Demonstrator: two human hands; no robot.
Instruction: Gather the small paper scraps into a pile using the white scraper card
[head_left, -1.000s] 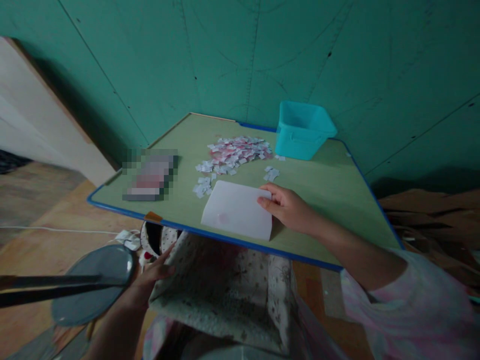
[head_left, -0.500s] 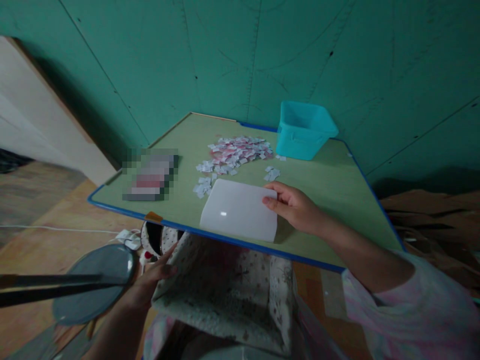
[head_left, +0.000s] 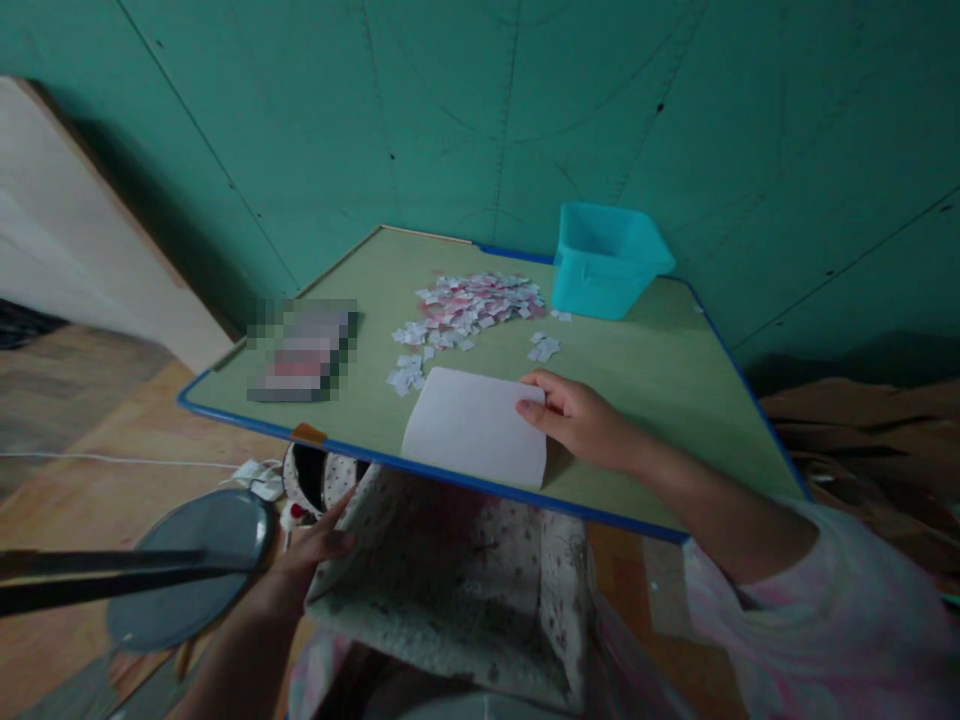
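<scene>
A smooth white sheet point(head_left: 476, 425) with rounded corners rests near the table's front edge. My right hand point(head_left: 574, 415) pinches its right side, thumb on top. My left hand point(head_left: 322, 550) is closed on the left rim of an open spotted fabric basket point(head_left: 450, 640) below the table edge; part of its grip is hidden. Beyond the sheet lies a heap of small white and pink paper pieces point(head_left: 480, 300). Smaller clusters of white pieces point(head_left: 407, 375) lie left of it, and another cluster point(head_left: 544, 347) sits behind my right hand.
A turquoise plastic bin point(head_left: 600, 275) stands at the table's back right. On the left lies a pixelated object point(head_left: 304, 355). The green table point(head_left: 652, 400) has a blue edge and backs onto a green wall. A round grey lid-like thing point(head_left: 187, 600) is at lower left.
The white sheet has slid slightly toward me and tilted, losing its bright reflection. My right hand has shifted a little left with it, while my left hand stays on the basket.
</scene>
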